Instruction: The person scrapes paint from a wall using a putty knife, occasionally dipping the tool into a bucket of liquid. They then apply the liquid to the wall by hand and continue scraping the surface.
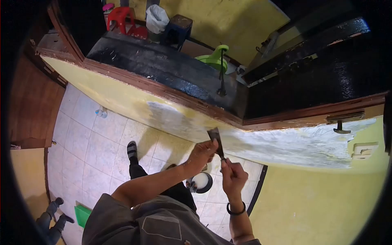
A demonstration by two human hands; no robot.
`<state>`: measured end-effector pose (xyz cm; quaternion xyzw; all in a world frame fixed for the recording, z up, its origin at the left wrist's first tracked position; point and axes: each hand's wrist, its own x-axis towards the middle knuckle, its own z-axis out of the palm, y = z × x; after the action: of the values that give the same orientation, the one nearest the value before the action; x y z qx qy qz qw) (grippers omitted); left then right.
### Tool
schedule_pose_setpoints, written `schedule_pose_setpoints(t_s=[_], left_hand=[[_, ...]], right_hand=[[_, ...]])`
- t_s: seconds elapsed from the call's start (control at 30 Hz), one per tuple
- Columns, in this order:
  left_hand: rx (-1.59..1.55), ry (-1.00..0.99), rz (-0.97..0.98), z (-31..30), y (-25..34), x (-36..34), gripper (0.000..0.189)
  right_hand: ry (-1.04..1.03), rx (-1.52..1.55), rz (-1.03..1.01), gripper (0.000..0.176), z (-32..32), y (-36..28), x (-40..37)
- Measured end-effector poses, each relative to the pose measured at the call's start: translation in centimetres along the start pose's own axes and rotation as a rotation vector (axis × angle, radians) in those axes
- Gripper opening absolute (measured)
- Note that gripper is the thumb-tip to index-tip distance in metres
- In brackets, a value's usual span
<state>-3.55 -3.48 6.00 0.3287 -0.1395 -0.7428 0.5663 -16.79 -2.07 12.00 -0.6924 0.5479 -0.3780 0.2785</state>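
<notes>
My right hand [234, 176] is closed around the handle of a putty knife [213, 133], whose wide blade points up toward the wall. My left hand [201, 154] has its fingers curled and pressed against the blade near its lower part. Just beyond the blade, the yellow wall carries a patch of white-grey filler [277, 143] below the wooden window frame. On the floor below my hands stands a dark round container [209, 184] with white paste [200, 180] in it.
A dark sill [139, 61] with a wooden edge runs above the wall, with a window latch [342, 126] at right. A wall switch [364, 150] sits beside the filler. Another person's legs [51, 216] and a green box [82, 215] are lower left. A plastic bottle [101, 112] lies near the wall.
</notes>
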Motion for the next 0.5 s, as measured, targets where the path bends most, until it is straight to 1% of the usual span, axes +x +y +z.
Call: schedule_pose_setpoints(t_s=[0.03, 0.07, 0.1, 0.13, 0.17, 0.23, 0.27, 0.3, 0.37, 0.4, 0.43, 0.47, 0.5], left_hand=[[0.096, 0.015, -0.012, 0.0, -0.7, -0.3, 0.032], [0.137, 0.02, -0.085, -0.3, -3.1, 0.1, 0.033], [0.205, 0.001, -0.131, 1.2, -1.3, -1.0, 0.033], [0.044, 0.041, -0.114, 1.5, -0.3, -0.8, 0.033], [-0.117, 0.075, -0.111, 1.6, 0.3, -0.6, 0.032], [-0.106, 0.076, 0.133, -1.7, 1.3, 1.7, 0.032], [-0.04, 0.07, 0.121, -2.5, 1.7, 1.3, 0.033], [-0.122, 0.052, 0.068, -1.8, 2.4, 0.3, 0.034], [0.033, 0.06, 0.055, -1.1, 1.1, -0.7, 0.034], [0.137, 0.084, -0.061, -0.4, 0.8, -0.9, 0.035], [0.1, -0.009, -0.07, 0.3, 0.6, -1.3, 0.033], [0.012, 0.041, -0.004, 0.4, 1.1, -0.7, 0.033], [-0.075, 0.091, 0.044, 0.3, 1.4, -0.3, 0.034]], right_hand=[[-0.012, -0.048, 0.032, 0.015, -1.2, 0.7, -0.8], [-0.006, 0.005, 0.073, 0.016, -2.1, 0.7, -1.4], [-0.006, 0.058, 0.114, 0.017, -2.8, 0.3, -1.7], [-0.016, 0.038, 0.128, 0.018, -2.6, 0.1, -1.4], [0.047, -0.024, 0.01, 0.019, -0.3, -0.3, 0.0], [-0.051, 0.114, 0.135, 0.02, 2.7, -1.4, 3.4], [-0.082, -0.052, 0.033, 0.02, 2.5, -0.9, 2.9], [-0.092, -0.067, -0.036, 0.02, 2.3, -1.8, 2.1], [-0.049, -0.024, -0.02, 0.018, 0.9, -0.7, -0.2], [-0.038, 0.027, 0.063, 0.017, -0.1, -0.8, -0.9], [-0.029, 0.077, 0.145, 0.016, -0.9, -1.2, -1.2], [-0.021, 0.034, 0.144, 0.017, -0.3, -2.0, -0.6], [0.02, -0.059, -0.043, 0.018, 1.4, -2.0, 0.8]])
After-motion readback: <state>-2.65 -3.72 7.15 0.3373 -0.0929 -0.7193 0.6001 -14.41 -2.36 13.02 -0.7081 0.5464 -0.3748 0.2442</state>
